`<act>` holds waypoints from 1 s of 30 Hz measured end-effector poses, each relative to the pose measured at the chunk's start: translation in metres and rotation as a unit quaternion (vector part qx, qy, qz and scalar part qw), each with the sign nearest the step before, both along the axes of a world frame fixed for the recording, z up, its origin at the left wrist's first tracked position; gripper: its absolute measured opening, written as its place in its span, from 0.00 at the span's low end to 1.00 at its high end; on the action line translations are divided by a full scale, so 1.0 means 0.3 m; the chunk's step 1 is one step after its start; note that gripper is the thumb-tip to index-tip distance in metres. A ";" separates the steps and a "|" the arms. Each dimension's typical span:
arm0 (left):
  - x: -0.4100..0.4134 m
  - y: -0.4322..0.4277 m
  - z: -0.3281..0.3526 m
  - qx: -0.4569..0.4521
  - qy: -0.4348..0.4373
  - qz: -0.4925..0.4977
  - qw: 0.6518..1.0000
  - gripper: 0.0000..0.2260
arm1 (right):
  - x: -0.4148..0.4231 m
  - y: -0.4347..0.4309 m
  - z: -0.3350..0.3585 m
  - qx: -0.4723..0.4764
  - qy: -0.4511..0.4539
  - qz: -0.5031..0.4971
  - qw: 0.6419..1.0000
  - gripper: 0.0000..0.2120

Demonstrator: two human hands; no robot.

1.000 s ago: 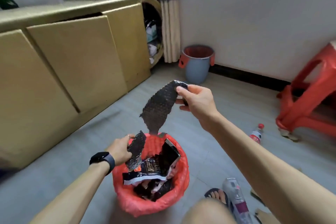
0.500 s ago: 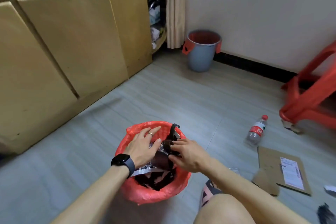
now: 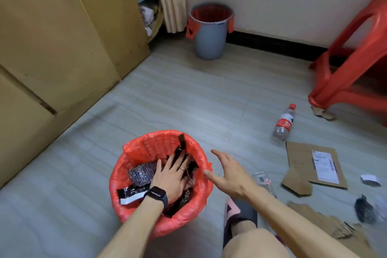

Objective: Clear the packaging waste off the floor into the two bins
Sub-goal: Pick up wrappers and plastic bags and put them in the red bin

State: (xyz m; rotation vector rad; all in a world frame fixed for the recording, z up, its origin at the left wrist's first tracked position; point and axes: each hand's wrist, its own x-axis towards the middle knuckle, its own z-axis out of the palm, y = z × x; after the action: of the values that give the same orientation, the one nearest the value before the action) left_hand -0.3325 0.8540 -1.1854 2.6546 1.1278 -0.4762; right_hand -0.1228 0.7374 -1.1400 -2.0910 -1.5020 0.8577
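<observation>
Dark crumpled bubble wrap now lies inside the red-lined round bin, cleared; left hand presses flat-fingered, right hand spread, empty.

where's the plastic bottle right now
In the head view the plastic bottle lies on its side on the floor at right, between the red stool and the flat cardboard with the shipping label.

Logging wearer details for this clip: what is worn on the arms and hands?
No sleeves are in view on either arm. The left hand has a thin ring on one finger, and a black smartwatch with a dark band sits on that wrist. The right hand shows no jewellery or glove.
</observation>
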 end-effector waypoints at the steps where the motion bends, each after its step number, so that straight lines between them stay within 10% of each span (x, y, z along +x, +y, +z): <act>1: -0.040 -0.016 -0.040 -0.031 0.040 0.019 0.999 0.28 | -0.011 0.001 -0.009 -0.027 0.006 0.019 0.999 0.39; 13: -0.041 0.075 -0.072 -0.120 0.135 0.085 0.980 0.27 | -0.085 0.066 -0.043 -0.072 0.068 0.056 0.994 0.29; 30: 0.794 -0.272 0.829 -0.001 -0.122 -0.215 0.969 0.12 | 0.547 -0.553 0.629 -0.052 -0.187 -0.128 0.973 0.24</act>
State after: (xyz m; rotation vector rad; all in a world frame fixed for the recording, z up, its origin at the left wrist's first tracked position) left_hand -0.0944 0.7723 -0.9367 2.8566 0.4805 -0.2061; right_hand 0.0412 0.5715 -0.9513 -2.5644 -1.3353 0.4726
